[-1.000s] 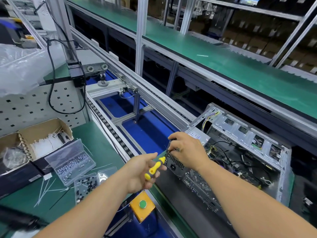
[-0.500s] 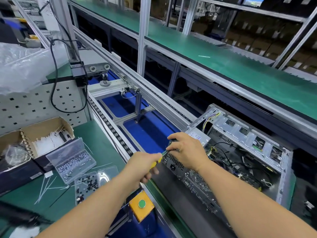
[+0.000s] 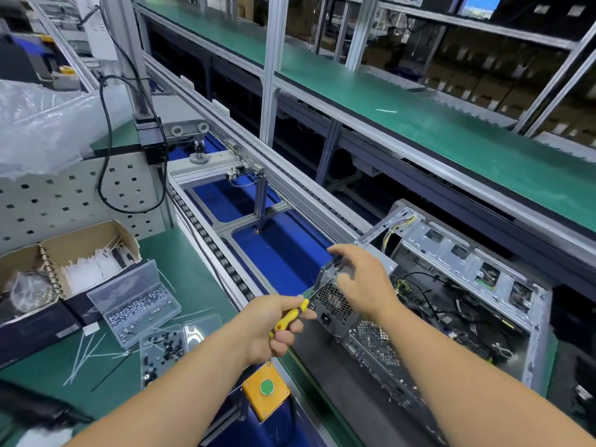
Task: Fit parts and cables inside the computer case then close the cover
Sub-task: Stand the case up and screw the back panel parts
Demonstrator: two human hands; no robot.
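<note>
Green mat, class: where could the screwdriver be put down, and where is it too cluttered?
Bare mat lies between the cardboard box, the clear screw case and the roller rail. Nearer the person it is crowded: loose cable ties and the small screw tray.

Green bench mat [image 3: 180, 269] at left carries an open cardboard box [image 3: 96, 240] of white cable ties, a clear plastic screw box [image 3: 135, 301], a second clear tray [image 3: 164, 350] of dark screws just beside it, and loose cable ties [image 3: 87, 353] scattered near both. Conveyor line [image 3: 290, 191] runs alongside the mat; open computer case [image 3: 451, 304] lies on it at right. Upper green shelf [image 3: 435, 130] holds one small white strip [image 3: 386, 111].
</note>
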